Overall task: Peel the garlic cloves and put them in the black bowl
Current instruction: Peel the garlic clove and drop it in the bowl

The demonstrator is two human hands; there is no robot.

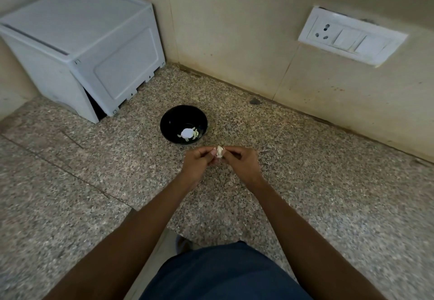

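Observation:
A black bowl [184,124] stands on the speckled granite counter [305,182] and holds several pale peeled cloves near its front. Just in front of the bowl, a white piece of garlic [219,151] with papery skin is held between both hands above the counter. My left hand [199,162] pinches it from the left with curled fingers. My right hand [242,162] pinches it from the right. Most of the garlic is hidden by my fingers.
A white plastic box [79,48] sits at the back left corner against the tiled wall. A white socket and switch plate [352,36] is on the wall at the right. The counter's front edge runs below my arms.

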